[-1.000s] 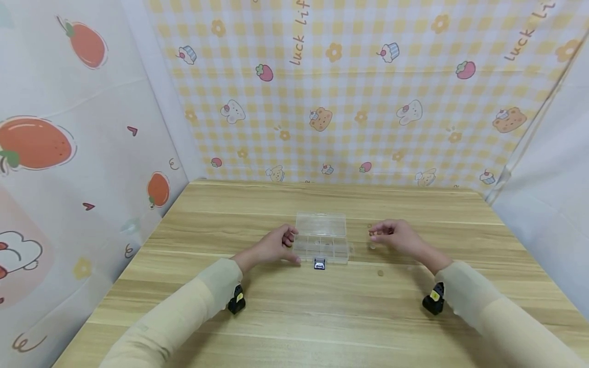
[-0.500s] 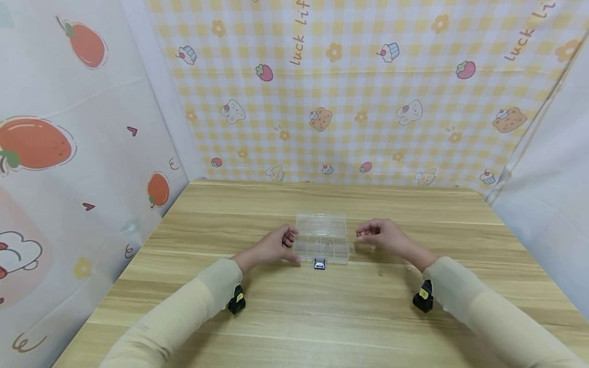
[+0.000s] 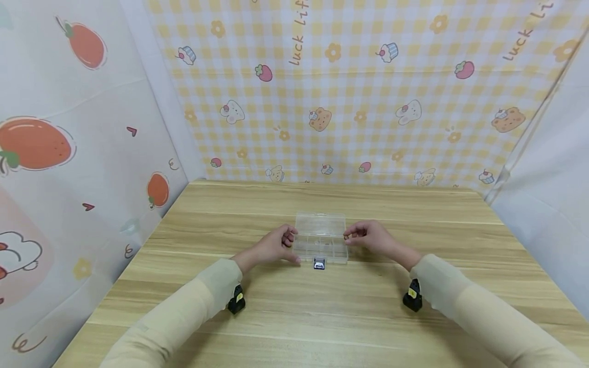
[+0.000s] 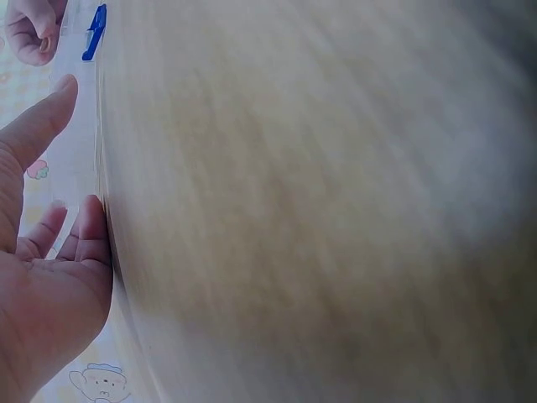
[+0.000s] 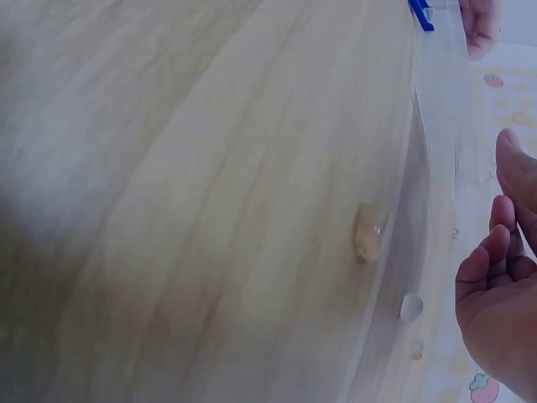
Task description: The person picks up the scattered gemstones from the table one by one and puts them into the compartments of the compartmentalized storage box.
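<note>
A clear plastic compartment box stands with its lid raised at the back and a blue-and-white clasp at the front. My left hand holds its left end, thumb by the front corner and fingers by the back. Between thumb and fingertips, my right hand pinches a small amber-brown piece at the box's right edge. Its exact shape is too small to tell. Little pieces sit in the middle compartments, hard to make out.
On the wooden table, the right wrist view shows a rounded amber glassy piece, a clear one and a smaller amber one. Patterned cloth hangs behind the table and at the left side.
My right hand has moved left from the table beside the box to the box's right edge, carrying the small amber-brown piece. The left hand and box have stayed in place.
</note>
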{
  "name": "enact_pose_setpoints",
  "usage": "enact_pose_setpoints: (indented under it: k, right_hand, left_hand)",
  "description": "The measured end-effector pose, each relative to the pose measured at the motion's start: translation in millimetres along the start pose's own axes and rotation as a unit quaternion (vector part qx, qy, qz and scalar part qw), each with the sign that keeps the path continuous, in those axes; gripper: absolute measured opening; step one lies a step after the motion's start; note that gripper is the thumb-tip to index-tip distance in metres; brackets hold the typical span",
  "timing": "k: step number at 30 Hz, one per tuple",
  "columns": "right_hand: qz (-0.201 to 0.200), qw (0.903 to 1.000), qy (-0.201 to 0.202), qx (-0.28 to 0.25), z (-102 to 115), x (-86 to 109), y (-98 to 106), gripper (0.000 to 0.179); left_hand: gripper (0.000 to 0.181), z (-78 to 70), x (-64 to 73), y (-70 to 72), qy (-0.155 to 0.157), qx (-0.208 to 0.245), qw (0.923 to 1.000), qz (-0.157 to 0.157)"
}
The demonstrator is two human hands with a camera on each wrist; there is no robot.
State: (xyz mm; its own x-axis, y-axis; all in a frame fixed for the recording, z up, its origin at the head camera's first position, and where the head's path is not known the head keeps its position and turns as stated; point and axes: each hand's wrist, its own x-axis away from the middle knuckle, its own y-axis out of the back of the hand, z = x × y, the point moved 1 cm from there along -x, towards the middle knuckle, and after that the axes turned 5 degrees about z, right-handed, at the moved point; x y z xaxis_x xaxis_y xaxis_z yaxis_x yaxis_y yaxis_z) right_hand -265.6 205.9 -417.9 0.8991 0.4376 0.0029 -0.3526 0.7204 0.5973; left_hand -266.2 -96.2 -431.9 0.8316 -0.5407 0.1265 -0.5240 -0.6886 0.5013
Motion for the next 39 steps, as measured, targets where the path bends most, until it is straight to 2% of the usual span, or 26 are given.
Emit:
enact_pose_setpoints:
  k: [5,13,15,39]
  right_hand:
    - [0.004,0.9999,0.011,-0.001,2.1,-2.8,-4.5,0.02]
    - [0.007,0.9998,-0.003,0.017,6.4,-5.8,-9.2,0.016]
    - [0.007,0.9998,-0.003,0.019,6.3,-6.9,-10.0,0.016]
    - [0.015,0.9999,-0.006,0.006,5.3,-10.8,-13.8,0.017]
  left_hand:
    - [0.07,-0.2,0.5,0.4,0.0,0.0,1.0,0.0]
    - [0.069,-5.0,3.9,1.2,-0.007,0.009,0.9999,0.004]
    - [0.07,-0.3,1.1,0.9,-0.005,0.005,1.0,0.003]
    - [0.07,-0.1,1.1,1.0,-0.01,0.006,0.9999,0.003]
